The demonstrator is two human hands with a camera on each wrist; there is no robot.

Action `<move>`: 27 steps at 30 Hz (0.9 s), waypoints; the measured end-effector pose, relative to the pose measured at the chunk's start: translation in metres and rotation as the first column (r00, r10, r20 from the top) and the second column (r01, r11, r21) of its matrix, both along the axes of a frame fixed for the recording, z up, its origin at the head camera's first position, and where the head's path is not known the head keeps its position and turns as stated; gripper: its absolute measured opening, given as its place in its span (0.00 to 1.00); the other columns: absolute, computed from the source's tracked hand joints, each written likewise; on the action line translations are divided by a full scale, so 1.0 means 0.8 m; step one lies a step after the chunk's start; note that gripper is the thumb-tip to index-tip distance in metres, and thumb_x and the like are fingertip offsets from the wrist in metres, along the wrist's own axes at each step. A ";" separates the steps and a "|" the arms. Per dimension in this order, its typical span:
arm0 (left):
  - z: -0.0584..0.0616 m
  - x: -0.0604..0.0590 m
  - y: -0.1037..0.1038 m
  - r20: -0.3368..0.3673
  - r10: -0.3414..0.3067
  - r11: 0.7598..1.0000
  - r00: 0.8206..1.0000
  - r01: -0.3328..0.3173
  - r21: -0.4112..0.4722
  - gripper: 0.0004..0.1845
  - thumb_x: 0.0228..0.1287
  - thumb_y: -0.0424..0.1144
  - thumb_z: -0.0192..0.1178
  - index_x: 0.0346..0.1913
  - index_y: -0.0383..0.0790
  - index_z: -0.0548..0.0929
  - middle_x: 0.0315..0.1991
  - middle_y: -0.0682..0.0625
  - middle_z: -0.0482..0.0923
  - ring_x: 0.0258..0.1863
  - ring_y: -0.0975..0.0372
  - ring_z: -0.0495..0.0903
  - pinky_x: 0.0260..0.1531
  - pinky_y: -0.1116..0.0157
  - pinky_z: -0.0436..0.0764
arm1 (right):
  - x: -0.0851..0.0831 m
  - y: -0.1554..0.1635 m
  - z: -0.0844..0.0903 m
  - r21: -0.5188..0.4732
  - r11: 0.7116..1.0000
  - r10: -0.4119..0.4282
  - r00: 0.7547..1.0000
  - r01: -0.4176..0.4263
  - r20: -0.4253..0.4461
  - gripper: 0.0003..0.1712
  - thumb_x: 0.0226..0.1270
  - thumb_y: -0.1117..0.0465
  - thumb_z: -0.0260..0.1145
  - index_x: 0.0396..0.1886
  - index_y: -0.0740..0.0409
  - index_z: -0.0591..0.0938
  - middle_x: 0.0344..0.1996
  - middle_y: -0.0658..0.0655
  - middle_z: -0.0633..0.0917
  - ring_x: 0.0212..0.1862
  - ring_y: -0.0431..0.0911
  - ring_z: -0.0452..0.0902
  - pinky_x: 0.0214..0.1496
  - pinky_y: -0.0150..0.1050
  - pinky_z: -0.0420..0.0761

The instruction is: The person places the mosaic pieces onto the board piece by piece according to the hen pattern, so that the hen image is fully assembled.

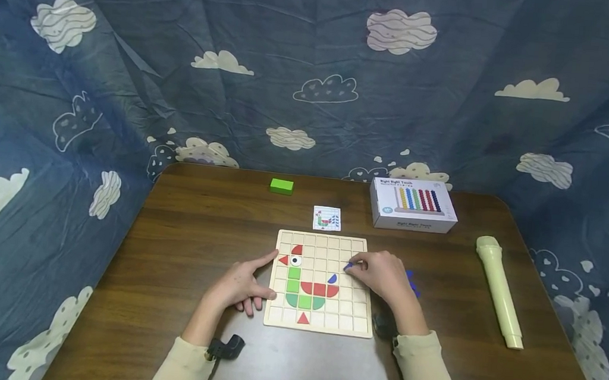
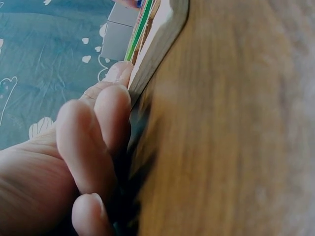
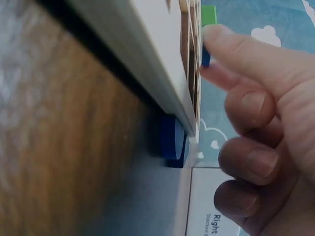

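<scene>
A pale wooden grid board [image 1: 349, 307] lies mid-table with red, green and blue pieces set in it as a bird shape [image 1: 305, 285]. My right hand [image 1: 354, 267] hovers over the board's right side and pinches a small blue piece [image 1: 348, 267] between thumb and forefinger; the right wrist view shows that blue piece [image 3: 205, 58] at the fingertips of my right hand [image 3: 211, 54], just above the board [image 3: 147, 64]. My left hand [image 1: 259, 288] lies flat on the table, its fingers [image 2: 113, 113] against the left edge of the board [image 2: 157, 39].
Loose blue pieces [image 1: 412, 282] lie right of the board, also seen as blue pieces [image 3: 172, 137] by its edge. A pattern card [image 1: 326, 218], a green block [image 1: 281, 186], an abacus box [image 1: 413, 206] and a cream tube [image 1: 499, 292] sit around. Blue cloth surrounds the table.
</scene>
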State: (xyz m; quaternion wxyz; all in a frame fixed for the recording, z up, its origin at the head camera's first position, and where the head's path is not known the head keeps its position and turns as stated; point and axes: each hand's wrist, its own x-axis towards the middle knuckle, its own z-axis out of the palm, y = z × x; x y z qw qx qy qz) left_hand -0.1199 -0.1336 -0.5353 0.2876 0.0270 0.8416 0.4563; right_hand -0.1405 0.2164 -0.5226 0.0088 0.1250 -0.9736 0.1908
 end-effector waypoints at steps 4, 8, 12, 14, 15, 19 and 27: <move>0.002 0.000 -0.001 -0.002 0.009 1.000 1.000 -0.009 0.001 0.55 0.59 0.45 0.81 0.83 0.74 0.59 0.17 0.45 0.86 0.10 0.58 0.83 0.09 0.68 0.75 | -0.002 0.000 -0.003 0.003 1.000 0.009 1.000 -0.009 -0.007 0.16 0.62 0.48 0.81 0.45 0.50 0.94 0.17 0.44 0.78 0.23 0.40 0.67 0.28 0.35 0.63; 0.003 0.001 -0.001 -0.002 0.007 1.000 1.000 -0.007 -0.005 0.54 0.58 0.46 0.81 0.83 0.75 0.60 0.17 0.45 0.86 0.10 0.58 0.83 0.09 0.68 0.75 | -0.001 0.001 -0.004 -0.005 1.000 -0.002 1.000 0.002 0.006 0.16 0.62 0.48 0.81 0.45 0.50 0.94 0.16 0.44 0.77 0.23 0.40 0.67 0.29 0.35 0.63; 0.003 0.002 -0.001 -0.005 0.002 1.000 1.000 -0.002 -0.003 0.54 0.59 0.46 0.81 0.83 0.73 0.59 0.17 0.45 0.86 0.11 0.58 0.84 0.09 0.68 0.76 | 0.001 0.001 -0.005 -0.020 1.000 -0.011 0.999 0.012 0.030 0.14 0.63 0.49 0.81 0.45 0.49 0.93 0.17 0.44 0.77 0.24 0.40 0.67 0.30 0.36 0.64; 0.002 0.003 0.000 -0.002 0.008 1.000 1.000 -0.008 -0.003 0.54 0.58 0.45 0.81 0.83 0.73 0.60 0.17 0.45 0.85 0.10 0.58 0.84 0.09 0.68 0.75 | 0.002 0.002 -0.007 -0.025 1.000 -0.008 0.999 0.009 0.038 0.13 0.64 0.49 0.80 0.44 0.49 0.93 0.18 0.43 0.78 0.25 0.40 0.67 0.30 0.35 0.65; 0.002 0.004 0.000 -0.002 0.009 1.000 1.000 -0.009 -0.004 0.55 0.58 0.45 0.81 0.83 0.73 0.60 0.17 0.45 0.85 0.10 0.58 0.84 0.09 0.68 0.75 | 0.003 0.001 -0.008 -0.027 1.000 -0.007 0.999 0.008 0.043 0.13 0.64 0.49 0.80 0.44 0.49 0.93 0.18 0.43 0.78 0.25 0.40 0.68 0.30 0.35 0.65; 0.000 0.004 -0.001 -0.002 0.009 1.000 1.000 -0.009 -0.003 0.55 0.58 0.45 0.81 0.83 0.74 0.60 0.17 0.45 0.85 0.10 0.58 0.83 0.09 0.68 0.75 | 0.002 0.000 -0.009 -0.028 1.000 -0.010 0.999 0.011 0.054 0.14 0.63 0.49 0.81 0.43 0.49 0.93 0.17 0.43 0.78 0.24 0.40 0.68 0.30 0.35 0.65; 0.000 0.001 -0.001 -0.012 0.000 1.000 1.000 0.000 0.001 0.54 0.58 0.46 0.81 0.82 0.75 0.60 0.17 0.45 0.86 0.10 0.59 0.83 0.10 0.67 0.76 | -0.001 0.001 -0.006 -0.018 1.000 0.002 0.998 0.000 0.059 0.13 0.65 0.50 0.80 0.48 0.43 0.93 0.17 0.45 0.75 0.24 0.41 0.65 0.29 0.36 0.62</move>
